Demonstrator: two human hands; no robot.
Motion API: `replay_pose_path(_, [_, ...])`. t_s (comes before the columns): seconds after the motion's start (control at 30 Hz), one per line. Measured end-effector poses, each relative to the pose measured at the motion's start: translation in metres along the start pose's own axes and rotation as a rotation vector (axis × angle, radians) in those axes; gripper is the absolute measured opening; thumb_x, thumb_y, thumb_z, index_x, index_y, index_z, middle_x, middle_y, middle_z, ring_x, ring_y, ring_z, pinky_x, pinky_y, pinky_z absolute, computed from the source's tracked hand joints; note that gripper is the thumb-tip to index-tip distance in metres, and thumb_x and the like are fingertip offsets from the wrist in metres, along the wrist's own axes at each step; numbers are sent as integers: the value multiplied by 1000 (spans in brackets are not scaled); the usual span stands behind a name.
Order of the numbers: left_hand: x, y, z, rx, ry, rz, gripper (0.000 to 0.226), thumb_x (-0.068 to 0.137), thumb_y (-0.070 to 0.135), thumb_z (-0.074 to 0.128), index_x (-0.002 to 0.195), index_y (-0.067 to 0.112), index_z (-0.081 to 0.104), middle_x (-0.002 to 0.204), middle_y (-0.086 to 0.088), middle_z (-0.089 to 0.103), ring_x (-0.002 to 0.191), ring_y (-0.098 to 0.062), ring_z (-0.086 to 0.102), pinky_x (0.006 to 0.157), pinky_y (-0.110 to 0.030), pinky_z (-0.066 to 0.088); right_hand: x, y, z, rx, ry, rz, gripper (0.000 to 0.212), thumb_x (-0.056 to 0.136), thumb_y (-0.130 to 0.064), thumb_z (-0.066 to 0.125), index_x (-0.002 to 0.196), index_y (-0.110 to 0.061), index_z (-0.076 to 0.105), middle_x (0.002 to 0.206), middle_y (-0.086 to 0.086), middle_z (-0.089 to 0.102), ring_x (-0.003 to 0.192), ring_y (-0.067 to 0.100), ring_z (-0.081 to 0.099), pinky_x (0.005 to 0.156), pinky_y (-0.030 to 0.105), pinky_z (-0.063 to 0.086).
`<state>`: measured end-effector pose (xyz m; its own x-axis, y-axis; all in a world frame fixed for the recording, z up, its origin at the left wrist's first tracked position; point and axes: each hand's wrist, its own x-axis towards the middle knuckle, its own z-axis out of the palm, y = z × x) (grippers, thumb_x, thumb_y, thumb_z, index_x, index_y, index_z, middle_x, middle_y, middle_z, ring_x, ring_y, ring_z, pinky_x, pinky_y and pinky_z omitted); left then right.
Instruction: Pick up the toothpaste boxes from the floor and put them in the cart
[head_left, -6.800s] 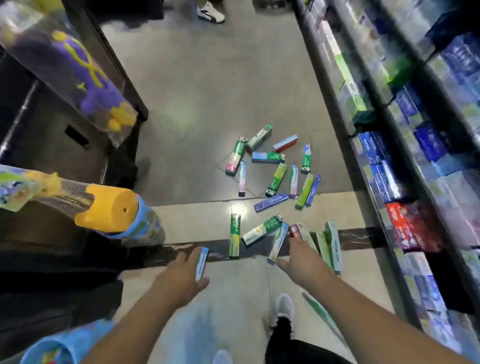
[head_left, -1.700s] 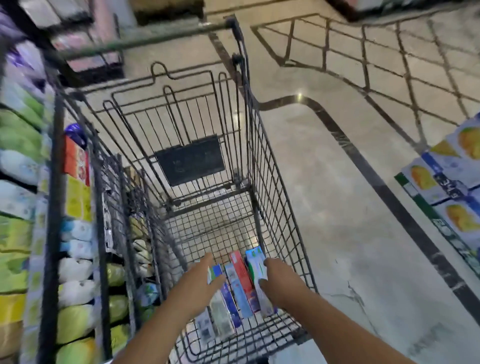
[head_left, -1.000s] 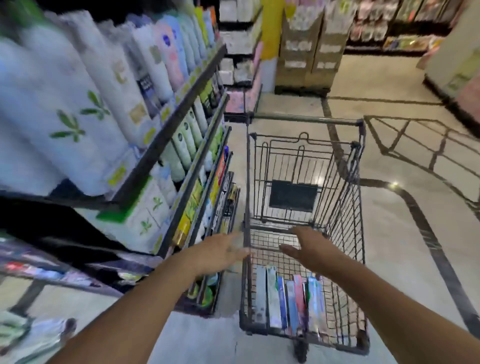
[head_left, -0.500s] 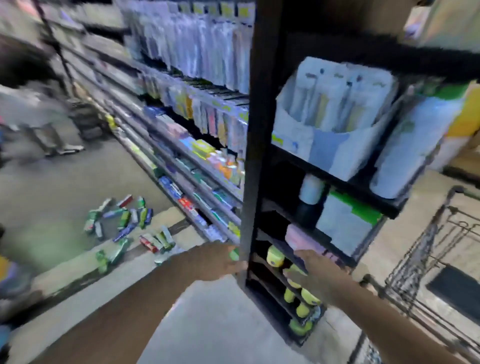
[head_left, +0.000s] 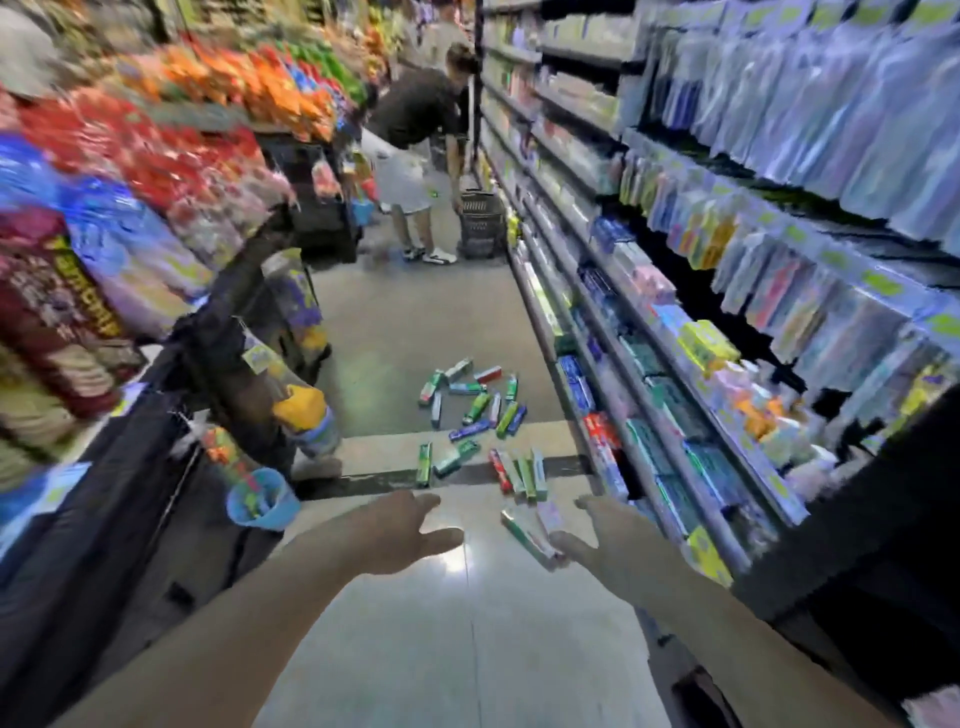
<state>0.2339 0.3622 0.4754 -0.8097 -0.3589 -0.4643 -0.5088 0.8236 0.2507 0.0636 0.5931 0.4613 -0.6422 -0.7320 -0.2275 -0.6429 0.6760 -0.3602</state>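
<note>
Grey polished floor (head_left: 415, 332), scattered toothpaste boxes (head_left: 478, 410), stocked shelves (head_left: 675, 291) alongside

Premises: a retail shop aisle. Long tiered metal shelving (head_left: 675, 291) at 2 o'clock carries boxed toiletries with price tags. Bright bagged snack displays (head_left: 156, 156) occupy 10 o'clock. At 12 o'clock a shopper in a black top (head_left: 415, 145) bends over a dark shopping basket (head_left: 480, 223).

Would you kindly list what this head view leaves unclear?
- Cart: outside the frame.
- Toothpaste boxes: too small and blurred to read brands.
- Box beside right hand: its near end hidden by the thumb.
- Left display: motion-blurred.
- Left hand: holds nothing.
</note>
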Motion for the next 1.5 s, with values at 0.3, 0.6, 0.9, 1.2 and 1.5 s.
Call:
replay_pose_path(0.3, [96, -32, -63, -120, 85, -156, 69, 89, 69, 41, 144, 27, 39, 138, -5, 49, 128, -24, 46, 106, -37, 39, 169, 4, -37, -31, -149, -101, 65, 88, -65, 52, 133, -19, 48, 134, 4, 52, 121, 24, 50, 97, 42, 47])
replay_pose_path(0.6, [183, -98, -111, -241, 59, -250, 71, 89, 69, 44, 138, 18, 46, 131, -6, 52, 122, -26, 50, 101, -43, 44, 320, -35, -22, -77, -227, -196, 74, 87, -70, 47, 139, -18, 43, 127, 2, 55, 96, 17, 64, 86, 39, 51])
replay_pose_path(0.9, [321, -213, -175, -258, -38, -263, 81, 88, 70, 43, 150, 20, 30, 146, -6, 42, 130, -28, 44, 106, -43, 39, 468, -90, -1, -67, -248, -74, 78, 86, -71, 49, 146, -23, 34, 142, 0, 45, 105, 20, 63, 87, 36, 51])
replay_pose_path(1.2, [470, -273, -219, -186, -128, -133, 76, 94, 61, 43, 152, 15, 27, 155, -9, 33, 141, -25, 33, 113, -35, 29, 591, -89, 8, -81, -228, 104, 79, 87, -70, 48, 146, -18, 36, 142, 5, 47, 126, 25, 49, 102, 39, 43])
replay_pose_path(1.5, [621, -288, -201, -204, -208, -150, 76, 93, 63, 42, 153, 18, 26, 155, -7, 32, 141, -23, 33, 114, -35, 29, 723, -31, 49, -36, -288, 179, 73, 88, -68, 48, 142, -18, 40, 139, 5, 50, 124, 25, 50, 100, 39, 44])
